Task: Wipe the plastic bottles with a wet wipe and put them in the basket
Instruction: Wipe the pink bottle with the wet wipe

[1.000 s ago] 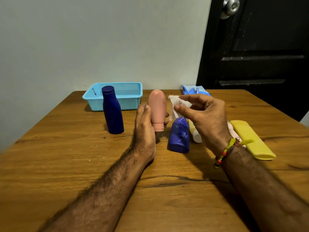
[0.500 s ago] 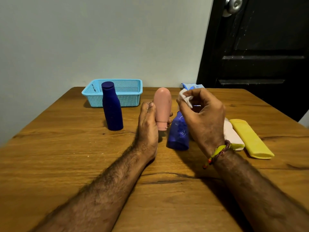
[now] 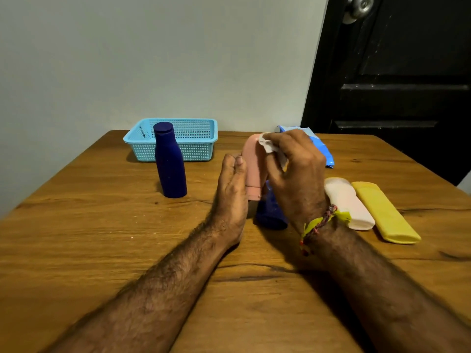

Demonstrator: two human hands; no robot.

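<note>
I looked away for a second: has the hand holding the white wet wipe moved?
Yes. The right hand with the white wet wipe has shifted left, off the small blue plastic bottle, onto the pink plastic bottle.

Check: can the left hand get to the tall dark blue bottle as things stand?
Probably yes: the tall dark blue bottle stands upright just left of the left hand, bare table between, but that hand now holds the pink bottle.

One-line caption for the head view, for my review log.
Left hand steadies a pink bottle while the right hand presses a wet wipe to its top.
</note>
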